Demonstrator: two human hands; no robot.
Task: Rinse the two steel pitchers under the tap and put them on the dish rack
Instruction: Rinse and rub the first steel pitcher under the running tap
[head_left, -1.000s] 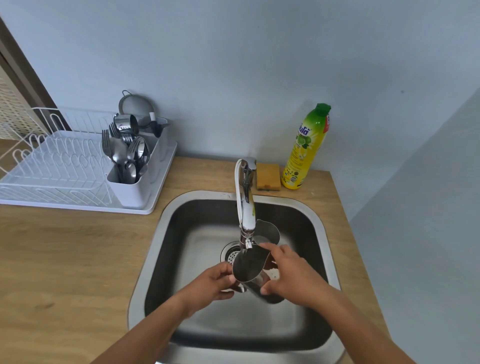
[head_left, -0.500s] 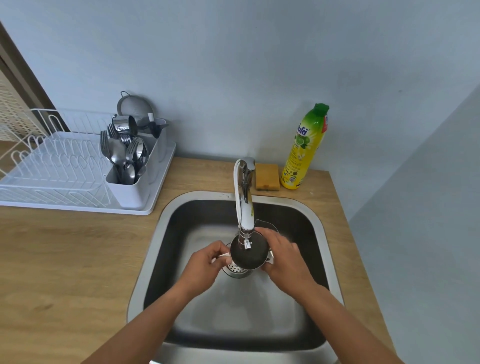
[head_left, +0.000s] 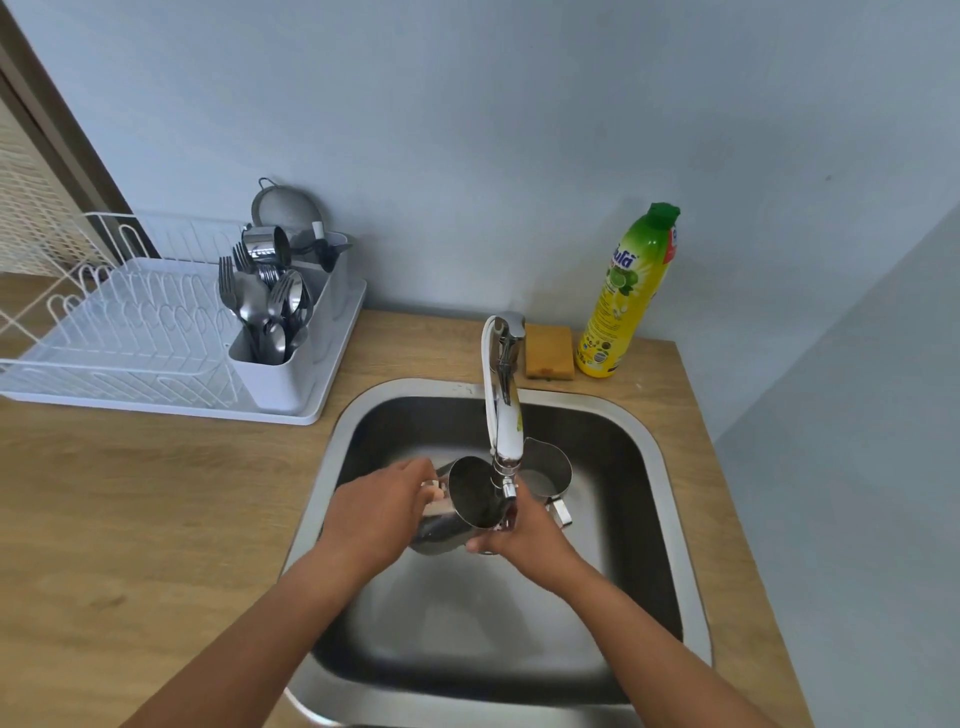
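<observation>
Both hands hold one steel pitcher (head_left: 470, 501) over the sink (head_left: 644, 447), its mouth tipped up toward the spout of the tap (head_left: 501, 410). My left hand (head_left: 379, 512) wraps its body and handle side. My right hand (head_left: 524, 535) grips its lower rim from the right. A second steel pitcher (head_left: 545, 470) stands in the sink just behind the tap, untouched. The white dish rack (head_left: 130, 332) sits on the counter at the left. I cannot tell whether water is running.
A white cutlery caddy (head_left: 291, 364) with forks, spoons and a steel cup stands at the rack's right end, a strainer behind it. A yellow sponge (head_left: 548, 351) and a yellow-green soap bottle (head_left: 628, 296) stand behind the sink. The wooden counter (head_left: 130, 519) stretches left.
The held pitcher rose from low in the sink to the tap spout and tilted leftward. My left hand moved from its underside onto its body. The second pitcher stayed put.
</observation>
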